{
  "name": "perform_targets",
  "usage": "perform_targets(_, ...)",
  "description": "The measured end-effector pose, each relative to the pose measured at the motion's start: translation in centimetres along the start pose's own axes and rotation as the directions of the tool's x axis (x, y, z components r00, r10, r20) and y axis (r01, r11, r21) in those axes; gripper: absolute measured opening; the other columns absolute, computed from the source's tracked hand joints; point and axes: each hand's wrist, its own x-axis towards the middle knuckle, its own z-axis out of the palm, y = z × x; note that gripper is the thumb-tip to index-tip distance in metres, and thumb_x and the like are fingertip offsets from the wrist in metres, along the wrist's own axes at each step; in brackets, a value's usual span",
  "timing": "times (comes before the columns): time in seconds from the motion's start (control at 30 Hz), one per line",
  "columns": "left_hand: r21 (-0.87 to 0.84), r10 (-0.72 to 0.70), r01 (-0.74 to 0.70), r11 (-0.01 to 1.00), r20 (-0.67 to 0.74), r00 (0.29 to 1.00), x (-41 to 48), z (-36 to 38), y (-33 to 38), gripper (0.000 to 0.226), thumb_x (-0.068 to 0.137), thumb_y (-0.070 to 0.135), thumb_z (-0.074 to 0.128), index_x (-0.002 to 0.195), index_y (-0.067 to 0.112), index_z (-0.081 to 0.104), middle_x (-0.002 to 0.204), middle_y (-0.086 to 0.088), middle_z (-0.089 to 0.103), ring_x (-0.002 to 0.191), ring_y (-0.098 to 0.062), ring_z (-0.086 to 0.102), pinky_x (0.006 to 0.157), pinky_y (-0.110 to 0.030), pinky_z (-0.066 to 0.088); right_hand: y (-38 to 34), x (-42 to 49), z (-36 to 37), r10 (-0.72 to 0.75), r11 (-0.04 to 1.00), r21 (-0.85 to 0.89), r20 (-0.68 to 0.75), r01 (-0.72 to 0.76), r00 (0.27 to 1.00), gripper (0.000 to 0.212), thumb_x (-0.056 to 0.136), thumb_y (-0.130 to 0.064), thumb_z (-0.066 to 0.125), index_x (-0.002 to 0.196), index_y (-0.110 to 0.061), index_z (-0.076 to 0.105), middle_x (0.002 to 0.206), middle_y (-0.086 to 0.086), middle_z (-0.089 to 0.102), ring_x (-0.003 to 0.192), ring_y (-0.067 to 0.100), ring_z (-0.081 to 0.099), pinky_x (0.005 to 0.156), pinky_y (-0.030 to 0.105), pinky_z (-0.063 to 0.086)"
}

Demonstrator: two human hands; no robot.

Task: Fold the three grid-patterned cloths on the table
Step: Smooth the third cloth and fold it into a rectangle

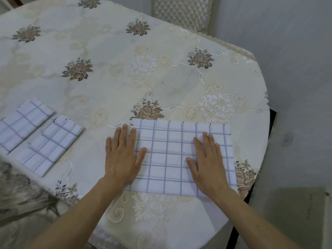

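Observation:
A white cloth with a blue grid (170,159) lies flat near the table's front right edge, as a wide rectangle. My left hand (124,155) rests palm down over its left edge, fingers spread, partly on the tablecloth. My right hand (206,162) presses flat on the cloth's right half. Two more grid cloths lie at the left as narrow rectangles: one (50,146) nearer the middle, the other (23,123) at the frame's left edge.
The table (125,78) carries a cream tablecloth with brown flower prints. A quilted chair back (181,13) stands behind the far right side. The table's rounded right edge (265,123) drops to a pale floor.

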Motion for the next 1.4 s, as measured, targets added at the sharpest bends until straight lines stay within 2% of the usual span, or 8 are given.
perform_targets(0.17, 0.006, 0.040, -0.041, 0.999, 0.022, 0.999, -1.2, 0.4, -0.3, 0.075, 0.098, 0.062, 0.018, 0.161, 0.021, 0.015, 0.169, -0.009, 0.009, 0.155, -0.029, 0.009, 0.123, -0.053, 0.013, -0.4, -0.5, 1.5, -0.057, 0.995, -0.082, 0.036, 0.059, 0.998, 0.067, 0.101, -0.049, 0.025, 0.158, -0.014, 0.019, 0.167, 0.010, 0.005, 0.154, 0.024, -0.001, 0.122, 0.045, 0.007)
perform_targets(0.3, 0.030, 0.039, -0.039, 0.999, 0.018, 0.999, -1.6, 0.7, -0.8, 0.074, 0.098, 0.062, 0.022, 0.161, 0.023, 0.014, 0.169, -0.010, 0.007, 0.155, -0.031, 0.008, 0.122, -0.054, 0.015, -0.6, -0.4, 1.4, -0.050, 0.992, -0.114, 0.057, 0.057, 0.997, 0.068, 0.102, -0.052, 0.024, 0.159, -0.016, 0.015, 0.167, 0.011, 0.002, 0.154, 0.025, -0.002, 0.122, 0.046, 0.006)
perform_targets(0.63, 0.017, 0.000, 0.000, 1.000, 0.012, 1.000, -1.7, 0.1, -0.3, 0.074, 0.095, 0.062, 0.021, 0.159, 0.023, 0.019, 0.168, -0.012, 0.011, 0.154, -0.032, 0.010, 0.121, -0.056, 0.016, 3.9, -1.7, -1.5, 0.215, 0.972, -0.120, 0.093, -0.203, 0.972, 0.078, 0.094, -0.063, 0.005, 0.159, -0.021, -0.003, 0.164, 0.013, -0.019, 0.150, 0.024, -0.024, 0.123, 0.046, -0.009)
perform_targets(0.93, 0.038, -0.016, 0.016, 0.999, -0.003, 1.000, -1.1, -0.2, 0.2, 0.074, 0.095, 0.059, 0.023, 0.155, 0.016, 0.030, 0.164, -0.019, 0.022, 0.149, -0.039, 0.020, 0.115, -0.059, 0.022, 6.4, -1.5, -3.2, 0.317, 0.946, -0.099, 0.094, -0.308, 0.944, 0.085, 0.086, -0.065, -0.002, 0.158, -0.021, -0.005, 0.164, 0.013, -0.021, 0.150, 0.026, -0.023, 0.123, 0.043, -0.010)
perform_targets(1.07, 0.026, -0.030, 0.031, 0.999, -0.015, 0.999, -0.6, -0.3, 0.5, 0.075, 0.094, 0.061, 0.022, 0.153, 0.015, 0.029, 0.163, -0.019, 0.022, 0.148, -0.041, 0.021, 0.113, -0.060, 0.023, 6.5, -1.1, -3.3, 0.329, 0.943, -0.077, 0.085, -0.323, 0.940, 0.084, 0.088, -0.064, 0.001, 0.159, -0.020, -0.001, 0.164, 0.015, -0.016, 0.151, 0.027, -0.019, 0.122, 0.042, -0.010)
perform_targets(1.23, 0.022, -0.047, 0.047, 0.999, -0.015, 0.999, -0.2, -0.4, 0.4, 0.074, 0.093, 0.060, 0.025, 0.151, 0.013, 0.031, 0.162, -0.021, 0.024, 0.146, -0.043, 0.023, 0.111, -0.062, 0.025, 6.9, -0.5, -4.1, 0.353, 0.934, -0.103, 0.105, -0.343, 0.930, 0.070, 0.103, -0.054, 0.023, 0.159, -0.020, -0.001, 0.164, 0.014, -0.018, 0.151, 0.027, -0.020, 0.123, 0.043, -0.008)
perform_targets(1.4, 0.008, -0.018, 0.018, 1.000, -0.036, 0.999, -0.5, -0.7, 1.5, 0.074, 0.093, 0.057, 0.029, 0.148, 0.009, 0.037, 0.161, -0.021, 0.024, 0.148, -0.041, 0.022, 0.113, -0.062, 0.024, 7.3, -0.1, -4.8, 0.347, 0.937, -0.077, 0.123, -0.340, 0.930, 0.070, 0.103, -0.050, 0.030, 0.159, -0.019, 0.002, 0.165, 0.013, -0.016, 0.152, 0.026, -0.019, 0.124, 0.044, -0.006)
